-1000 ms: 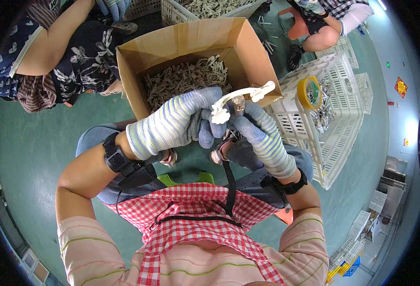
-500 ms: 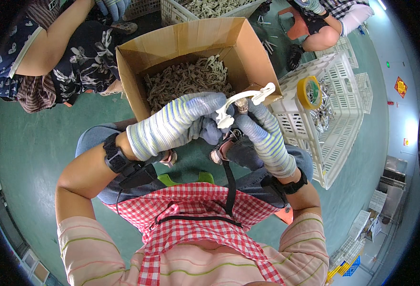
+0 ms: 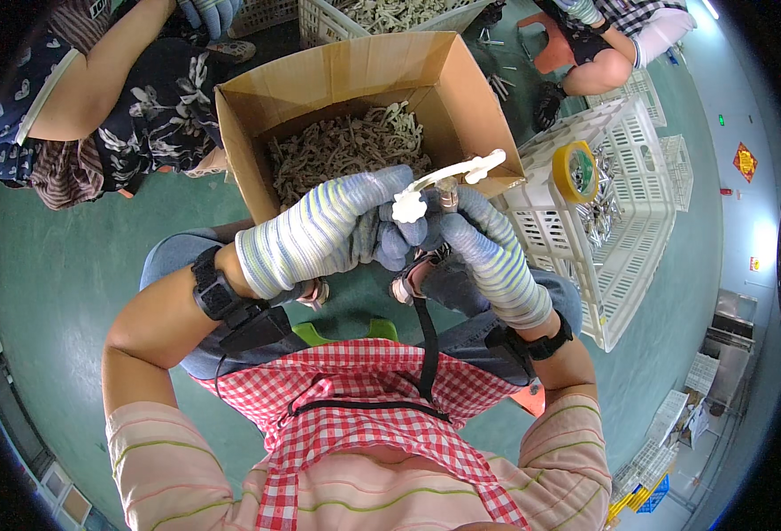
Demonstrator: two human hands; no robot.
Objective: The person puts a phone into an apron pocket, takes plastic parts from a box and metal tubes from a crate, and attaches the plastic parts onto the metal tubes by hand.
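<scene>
Both my hands wear striped knit gloves and meet above the near edge of the cardboard box. My left hand (image 3: 342, 217) is closed on a cream-white curved part (image 3: 444, 173) near its lobed end, and the part's slim bar reaches out to the right. In my right hand (image 3: 490, 252) a short, brownish, shiny cylindrical piece (image 3: 448, 193) sticks up between the fingers, close below the bar. Its lower end is hidden by the glove. Inside the cardboard box (image 3: 355, 75) lies a heap of greyish parts (image 3: 337, 164), with paler ones on the right.
To the right stands a white plastic crate (image 3: 625, 283) of shiny metal pieces, with a yellow tape roll (image 3: 575, 173) at its rim. Another crate (image 3: 320, 25) with pale parts is beyond the box. Co-workers sit at far left and far right. Loose metal pieces (image 3: 499, 86) lie on the floor.
The curved part has turned a little in my left hand, its lobed end shifting left and up and its far end slightly left. Both hands have otherwise stayed in place.
</scene>
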